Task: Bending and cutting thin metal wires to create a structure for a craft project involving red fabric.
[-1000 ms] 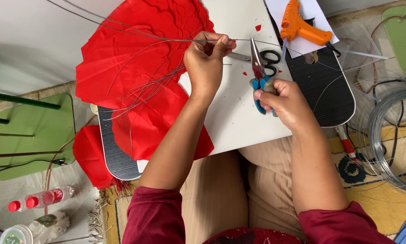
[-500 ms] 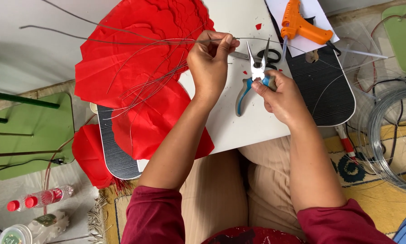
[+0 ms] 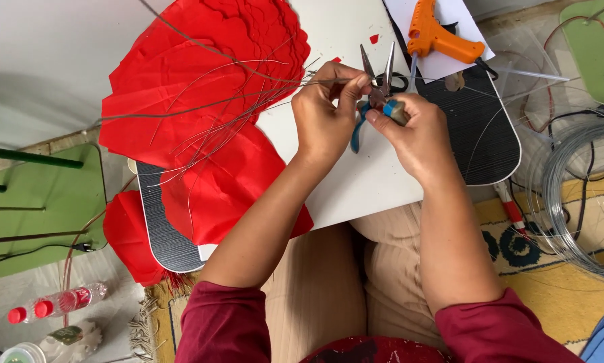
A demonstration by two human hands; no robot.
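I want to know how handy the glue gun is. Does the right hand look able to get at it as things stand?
Probably yes: the orange glue gun lies in the open just beyond the right hand, nothing between them. But that hand holds blue-handled pliers.

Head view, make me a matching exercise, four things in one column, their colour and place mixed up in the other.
1. glue gun
2. pliers
3. wire coil
4. paper petals

a. red, left on the board
b. silver, on the floor at right
c. orange, top right
d. blue-handled, in the right hand

Pairs: 1-c, 2-d, 3-b, 4-a
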